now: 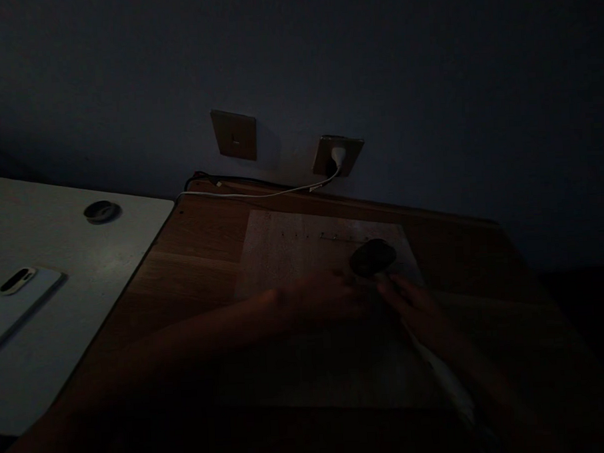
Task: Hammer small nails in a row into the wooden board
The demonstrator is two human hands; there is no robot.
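Observation:
The picture is very dark. My left hand (330, 295) reaches across a pale rectangular sheet (268, 255), its fingers curled together; what they hold, if anything, is hidden by gloom and blur. Just to its right, my right hand (415, 305) has its fingers closed at the lower edge of a dark round thing (372, 257), whose kind I cannot make out. A long pale strip (446, 377) runs down beside my right forearm. Along the top of the sheet is a row of several small dark marks or pins, with a thin line between some.
Under the sheet is a brown wooden tabletop (197, 231). A white table (126, 227) adjoins it on the left, bearing a dark round lid-like object (101, 210) and a white phone (27, 292). A white cable (270, 195) runs along the back edge to a wall socket (352, 157).

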